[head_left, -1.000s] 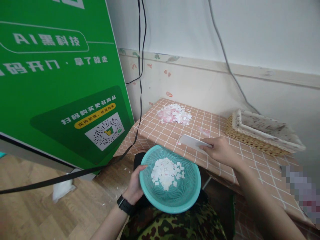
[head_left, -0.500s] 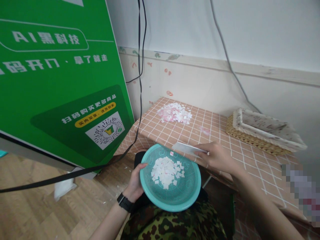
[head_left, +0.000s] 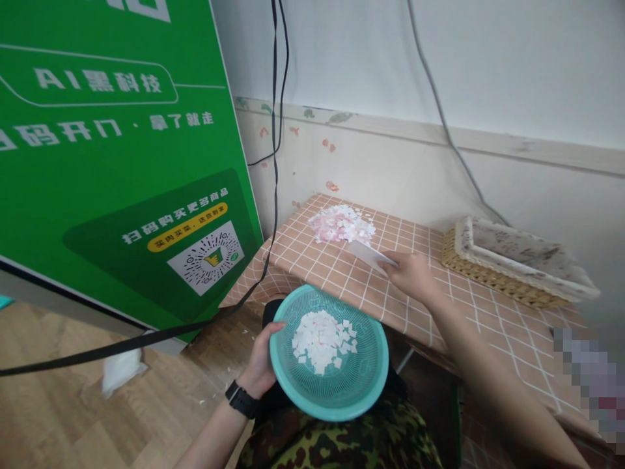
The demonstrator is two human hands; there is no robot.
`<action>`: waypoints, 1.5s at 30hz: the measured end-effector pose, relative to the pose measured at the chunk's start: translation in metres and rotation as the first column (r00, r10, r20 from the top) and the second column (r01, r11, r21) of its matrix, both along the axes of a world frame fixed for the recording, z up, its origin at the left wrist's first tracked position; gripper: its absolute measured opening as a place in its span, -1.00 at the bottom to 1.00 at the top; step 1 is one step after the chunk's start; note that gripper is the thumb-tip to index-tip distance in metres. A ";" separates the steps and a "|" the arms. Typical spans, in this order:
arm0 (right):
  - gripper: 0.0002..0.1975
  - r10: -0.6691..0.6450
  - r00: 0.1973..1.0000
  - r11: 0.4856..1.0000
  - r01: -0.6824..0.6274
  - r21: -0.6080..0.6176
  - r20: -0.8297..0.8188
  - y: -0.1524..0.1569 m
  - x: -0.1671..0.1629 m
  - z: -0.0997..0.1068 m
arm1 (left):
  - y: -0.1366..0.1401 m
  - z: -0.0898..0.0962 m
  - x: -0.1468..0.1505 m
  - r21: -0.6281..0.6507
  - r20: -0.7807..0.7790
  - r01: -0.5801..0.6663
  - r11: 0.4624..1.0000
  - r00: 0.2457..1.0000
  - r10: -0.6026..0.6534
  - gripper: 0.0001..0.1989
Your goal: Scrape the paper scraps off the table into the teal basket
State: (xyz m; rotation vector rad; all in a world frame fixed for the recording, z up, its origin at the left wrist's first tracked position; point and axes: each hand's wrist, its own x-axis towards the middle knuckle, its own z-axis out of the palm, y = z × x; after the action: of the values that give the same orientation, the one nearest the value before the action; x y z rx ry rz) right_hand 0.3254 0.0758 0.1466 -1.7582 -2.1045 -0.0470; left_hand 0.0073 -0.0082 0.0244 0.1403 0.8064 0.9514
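Observation:
My left hand (head_left: 264, 360) is closed on the left rim of a turquoise plastic colander (head_left: 336, 407), its thumb over the edge. Many small white paper-like pieces (head_left: 322, 340), a few tinged pink, lie inside the colander, just below the table's front edge. My right hand (head_left: 411, 272) grips a flat white scraper-like piece (head_left: 367, 255) above the checked table. The far end of that flat piece is at the near edge of a heap of white and pink scraps (head_left: 339, 223); whether it touches them I cannot tell.
A wicker basket with a floral lining (head_left: 512, 264) stands on the brown checked tablecloth (head_left: 420, 286) at the right. On the left rises a green cabinet (head_left: 122, 150). A black cable (head_left: 274, 195) hangs in front of it. White plastic (head_left: 122, 371) lies on the floor.
My right hand has moved the flat white piece from above the colander's far rim forward to the heap on the table. My left hand still holds the colander.

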 end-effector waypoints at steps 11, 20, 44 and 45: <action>-0.76 -0.058 0.981 0.997 0.065 -0.033 0.183 0.032 -0.016 -0.006 | 0.003 -0.002 -0.008 -0.004 -0.057 -0.037 0.999 0.998 0.037 -0.81; -0.79 0.098 0.993 0.993 -0.094 -0.068 0.066 0.047 -0.020 0.007 | 0.003 -0.003 -0.010 -0.011 -0.064 -0.053 0.999 0.997 0.052 -0.85; -0.72 0.207 0.976 0.976 -0.201 -0.088 0.073 0.068 -0.033 0.006 | 0.011 0.001 -0.027 0.042 -0.074 -0.080 0.996 0.994 0.083 -0.86; -0.71 0.233 0.970 0.971 -0.228 -0.078 0.065 0.068 -0.035 0.004 | 0.011 0.001 -0.027 0.043 -0.077 -0.078 0.996 0.994 0.082 -0.86</action>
State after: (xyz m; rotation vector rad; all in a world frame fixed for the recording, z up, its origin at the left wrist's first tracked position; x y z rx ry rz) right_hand 0.2905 0.1439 0.1508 -1.5589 -2.3775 0.0268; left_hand -0.0200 0.0028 0.0253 0.1822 0.8716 1.0430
